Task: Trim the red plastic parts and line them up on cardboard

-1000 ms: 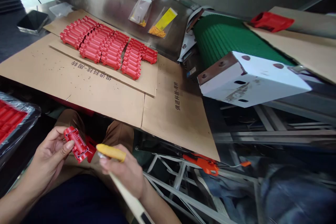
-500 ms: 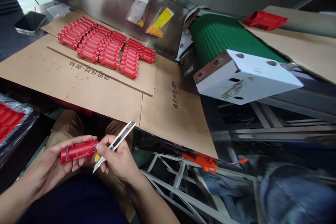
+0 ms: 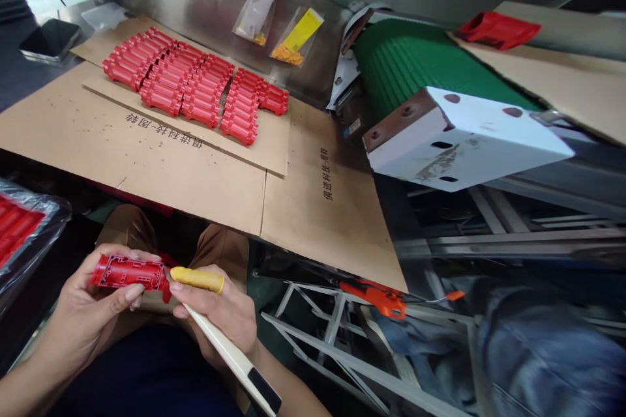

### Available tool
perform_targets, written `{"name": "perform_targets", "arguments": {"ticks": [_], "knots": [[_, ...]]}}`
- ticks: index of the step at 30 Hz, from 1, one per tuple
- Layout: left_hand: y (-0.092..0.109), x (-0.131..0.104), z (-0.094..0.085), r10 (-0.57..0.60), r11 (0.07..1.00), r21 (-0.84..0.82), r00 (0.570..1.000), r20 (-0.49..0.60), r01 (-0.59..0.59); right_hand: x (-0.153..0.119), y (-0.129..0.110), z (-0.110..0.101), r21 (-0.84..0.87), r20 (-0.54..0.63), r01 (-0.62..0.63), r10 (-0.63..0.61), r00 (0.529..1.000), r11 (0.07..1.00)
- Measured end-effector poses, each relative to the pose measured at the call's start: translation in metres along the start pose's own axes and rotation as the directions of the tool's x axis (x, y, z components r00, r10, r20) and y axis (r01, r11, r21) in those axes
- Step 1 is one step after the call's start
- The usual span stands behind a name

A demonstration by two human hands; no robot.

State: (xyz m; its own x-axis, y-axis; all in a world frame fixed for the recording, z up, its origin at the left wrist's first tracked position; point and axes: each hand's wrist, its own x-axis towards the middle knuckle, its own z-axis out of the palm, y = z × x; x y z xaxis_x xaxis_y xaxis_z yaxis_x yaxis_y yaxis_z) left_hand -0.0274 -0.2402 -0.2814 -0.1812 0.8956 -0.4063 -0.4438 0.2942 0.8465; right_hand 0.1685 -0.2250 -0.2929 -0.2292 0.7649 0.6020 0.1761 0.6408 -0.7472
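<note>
Low at the left, my left hand grips a red cylindrical part between thumb and fingers, its outlined, slotted face turned up. My right hand is closed around a white utility knife, whose handle points down to the right. A yellow finger cover sits on one right-hand finger. The knife's tip is at the right end of the red part, mostly hidden by the fingers. Rows of similar red parts lie on cardboard ahead.
A phone lies at the far left. Two small bags rest against the metal panel. At the right are a green conveyor with a white bracket and an orange-handled tool. A lined bin stands at the left edge.
My left hand now pinches the red part with its thumb on top. My right hand has turned the knife round, its handle swinging from up-right to down-right and its tip meeting the part's end.
</note>
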Motion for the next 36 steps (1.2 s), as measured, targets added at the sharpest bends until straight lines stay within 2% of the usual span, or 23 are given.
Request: {"name": "perform_targets", "arguments": {"ticks": [14,18,21,22,24,26,28,30,32,34,36], "knots": [[0.000,-0.001,-0.002,0.036,0.995,0.091,0.999,0.010,-0.037,0.004,0.001,0.004,0.000,-0.003,0.054,-0.054,0.999,0.999],[-0.002,-0.003,-0.001,0.067,0.994,0.085,0.998,-0.003,-0.067,0.001,-0.001,0.005,0.015,-0.016,-0.017,0.017,1.000,1.000],[-0.004,-0.003,-0.001,0.056,0.997,0.063,0.998,-0.011,-0.055,0.002,0.000,0.001,0.038,0.055,-0.093,0.091,0.994,0.995],[-0.005,-0.001,-0.002,0.047,0.997,0.054,0.999,-0.003,-0.047,0.003,0.001,-0.001,0.028,0.088,-0.078,0.075,0.993,0.997],[-0.006,0.003,-0.004,0.027,0.999,0.043,0.998,0.054,-0.029,0.007,0.004,-0.005,-0.051,0.162,0.034,-0.026,0.986,0.998],[-0.006,0.008,-0.005,0.002,0.999,0.035,0.993,0.122,-0.007,0.012,0.004,-0.010,-0.168,0.259,0.189,-0.142,0.955,0.967],[-0.006,0.011,-0.005,-0.036,0.999,0.033,0.988,0.149,0.032,0.014,0.001,-0.015,-0.168,0.299,0.256,-0.199,0.933,0.952],[-0.005,0.011,-0.005,-0.064,0.998,0.028,0.990,0.123,0.061,0.013,-0.005,-0.017,0.033,0.324,0.186,-0.186,0.928,0.982],[-0.005,0.007,-0.005,-0.052,0.998,0.040,0.996,0.073,0.049,0.009,-0.011,-0.018,0.233,0.326,0.048,-0.125,0.937,0.971],[-0.005,0.002,-0.005,-0.013,0.996,0.083,1.000,0.002,0.013,0.005,-0.012,-0.016,0.269,0.270,-0.052,-0.023,0.963,0.962],[-0.005,-0.003,-0.004,0.040,0.987,0.157,0.998,-0.044,-0.033,0.002,-0.010,-0.012,0.179,0.114,-0.084,0.064,0.991,0.980]]}}
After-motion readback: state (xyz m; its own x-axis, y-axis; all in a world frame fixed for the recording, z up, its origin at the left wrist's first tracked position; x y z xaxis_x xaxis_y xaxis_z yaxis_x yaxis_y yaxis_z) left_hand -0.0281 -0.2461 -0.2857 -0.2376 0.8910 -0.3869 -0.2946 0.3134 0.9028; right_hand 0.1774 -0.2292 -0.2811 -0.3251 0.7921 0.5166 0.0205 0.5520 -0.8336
